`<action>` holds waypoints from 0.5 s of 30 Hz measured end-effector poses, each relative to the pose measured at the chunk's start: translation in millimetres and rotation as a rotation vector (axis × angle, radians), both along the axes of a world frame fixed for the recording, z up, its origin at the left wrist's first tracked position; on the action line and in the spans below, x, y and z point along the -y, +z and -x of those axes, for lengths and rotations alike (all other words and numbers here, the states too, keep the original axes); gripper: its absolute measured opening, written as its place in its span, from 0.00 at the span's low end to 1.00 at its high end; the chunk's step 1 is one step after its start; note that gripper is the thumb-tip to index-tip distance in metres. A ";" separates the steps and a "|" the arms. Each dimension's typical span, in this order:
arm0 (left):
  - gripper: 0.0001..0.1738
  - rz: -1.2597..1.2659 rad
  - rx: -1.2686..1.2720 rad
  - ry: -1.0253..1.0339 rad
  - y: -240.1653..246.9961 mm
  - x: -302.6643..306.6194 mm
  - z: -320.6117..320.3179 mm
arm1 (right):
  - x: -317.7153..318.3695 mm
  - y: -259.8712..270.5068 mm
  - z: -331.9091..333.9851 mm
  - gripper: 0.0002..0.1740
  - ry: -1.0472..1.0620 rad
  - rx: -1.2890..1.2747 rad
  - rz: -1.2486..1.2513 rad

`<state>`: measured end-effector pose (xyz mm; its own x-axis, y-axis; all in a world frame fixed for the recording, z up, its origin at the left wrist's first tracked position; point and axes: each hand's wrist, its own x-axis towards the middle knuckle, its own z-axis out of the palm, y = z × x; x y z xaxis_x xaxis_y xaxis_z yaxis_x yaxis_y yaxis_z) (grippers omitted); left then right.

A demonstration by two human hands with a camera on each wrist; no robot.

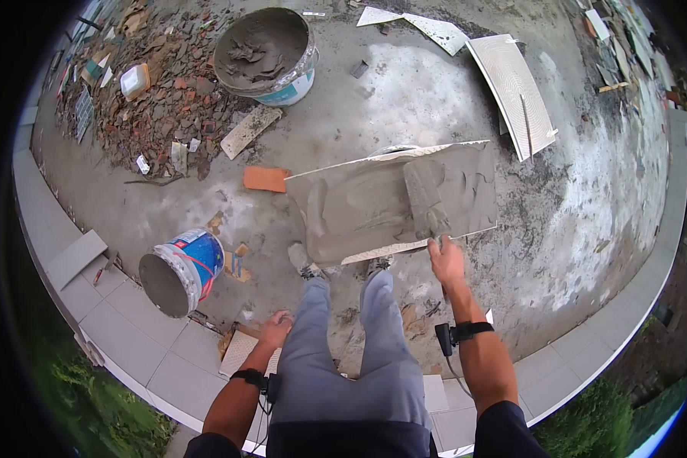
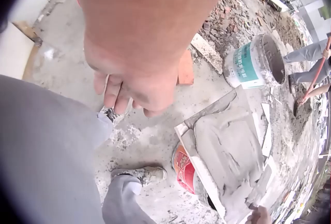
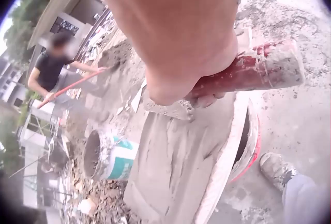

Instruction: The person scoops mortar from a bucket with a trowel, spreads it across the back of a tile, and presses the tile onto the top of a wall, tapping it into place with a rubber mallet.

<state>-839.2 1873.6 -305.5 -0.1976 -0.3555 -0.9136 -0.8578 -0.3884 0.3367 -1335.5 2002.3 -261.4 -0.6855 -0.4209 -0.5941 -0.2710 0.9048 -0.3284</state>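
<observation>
My right hand (image 1: 446, 261) grips a trowel by its red, mortar-caked handle (image 3: 253, 74). The trowel's long blade (image 1: 422, 187), coated in grey, lies over wet mortar (image 1: 359, 202) toward the right part of a board. That board, with its pale edge (image 1: 389, 251) facing me, is propped on a bucket with a red label (image 2: 184, 169), mostly hidden beneath it. Beside my left knee hangs my left hand (image 1: 275, 329), its fingers loosely bent and holding nothing. In the left wrist view the same hand (image 2: 134, 84) appears above the floor, apart from the board.
Behind the board stands a large mortar bucket (image 1: 290, 91) beside a rubble heap (image 1: 172, 88). A blue bucket (image 1: 203, 259) sits to the left. An orange brick (image 1: 265, 179) touches the board's left side in view. Another person (image 3: 49, 74) holds a red-handled shovel (image 3: 70, 85).
</observation>
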 end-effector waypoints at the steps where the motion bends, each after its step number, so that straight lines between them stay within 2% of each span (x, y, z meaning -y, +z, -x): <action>1: 0.19 -0.056 0.036 -0.010 -0.7 -7.5 7.7 | 18.9 9.6 -6.8 0.27 0.109 0.004 -0.005; 5: 0.20 0.020 0.112 -0.081 26.4 -30.4 81.6 | 87.4 -0.2 -21.0 0.22 0.361 0.059 -0.022; 7: 0.19 0.116 -0.134 0.072 43.4 -39.5 118.3 | 105.1 -8.5 -5.5 0.22 0.407 0.062 -0.041; 9: 0.21 0.105 -0.171 0.124 64.3 -38.5 156.9 | 112.8 -11.6 19.6 0.22 0.462 0.056 -0.074; 12: 0.23 0.074 -0.196 0.204 85.9 -38.7 200.9 | 102.8 -20.9 88.9 0.24 0.302 -0.039 -0.140; 15: 0.23 0.049 -0.162 0.202 77.3 -50.1 201.7 | 91.6 -31.9 169.7 0.27 0.213 -0.131 -0.189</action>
